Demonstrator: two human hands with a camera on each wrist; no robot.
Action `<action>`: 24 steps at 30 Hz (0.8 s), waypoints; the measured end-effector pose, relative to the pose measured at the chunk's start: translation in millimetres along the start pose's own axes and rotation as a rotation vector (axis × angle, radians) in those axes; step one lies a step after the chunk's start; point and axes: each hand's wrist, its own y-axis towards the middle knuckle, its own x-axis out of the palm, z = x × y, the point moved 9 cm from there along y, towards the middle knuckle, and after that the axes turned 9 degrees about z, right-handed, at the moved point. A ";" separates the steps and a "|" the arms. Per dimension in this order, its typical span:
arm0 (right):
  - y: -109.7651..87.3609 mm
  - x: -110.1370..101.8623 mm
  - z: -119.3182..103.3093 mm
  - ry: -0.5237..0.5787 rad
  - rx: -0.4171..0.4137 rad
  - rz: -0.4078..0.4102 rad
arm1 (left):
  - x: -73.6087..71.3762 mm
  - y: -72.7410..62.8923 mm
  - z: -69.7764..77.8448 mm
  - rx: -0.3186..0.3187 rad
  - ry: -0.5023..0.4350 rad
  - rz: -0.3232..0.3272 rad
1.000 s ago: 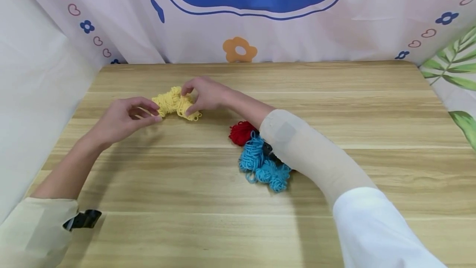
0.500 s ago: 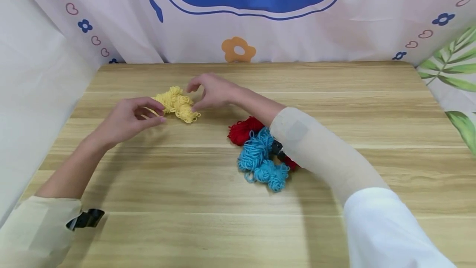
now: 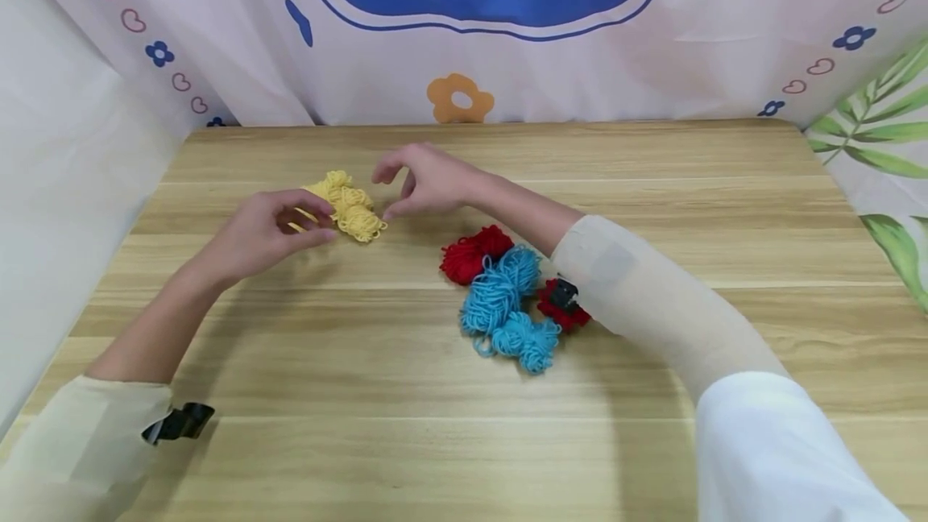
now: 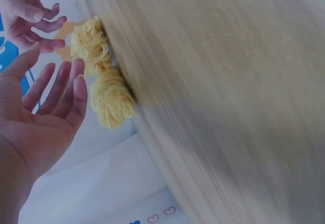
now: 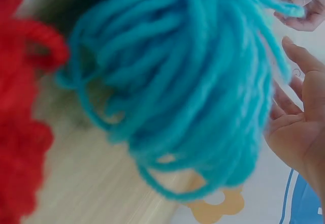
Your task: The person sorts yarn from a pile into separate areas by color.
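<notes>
A bundle of yellow yarn [image 3: 351, 204], pinched in at its middle, lies on the table at the far left. My left hand [image 3: 271, 232] is at its near left side, fingers relaxed and overlapping it in the head view; the left wrist view shows the palm with nothing in it. Just right of the yellow yarn, my right hand [image 3: 431, 180] hovers with fingers loosely bent and a gap between thumb and forefinger. Below the right forearm lie blue yarn [image 3: 500, 296] and red yarn [image 3: 474, 254]. The blue bundle [image 5: 188, 82] looms close in the right wrist view.
The wooden table [image 3: 348, 425] ends at a white printed curtain [image 3: 580, 79] behind. A second part of red yarn [image 3: 561, 314] shows beside the blue, partly covered by the black camera [image 3: 564, 294] on the right wrist. Another black camera [image 3: 181, 423] sits at the left sleeve.
My right hand has let go of the yellow yarn and drawn back to the right. The left hand has shifted slightly right. More of the red and blue yarn shows from under the right arm.
</notes>
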 end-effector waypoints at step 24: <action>-41.5 -17.6 13.1 0.018 0.022 0.029 | 19.5 12.2 12.7 -0.017 -0.006 -0.057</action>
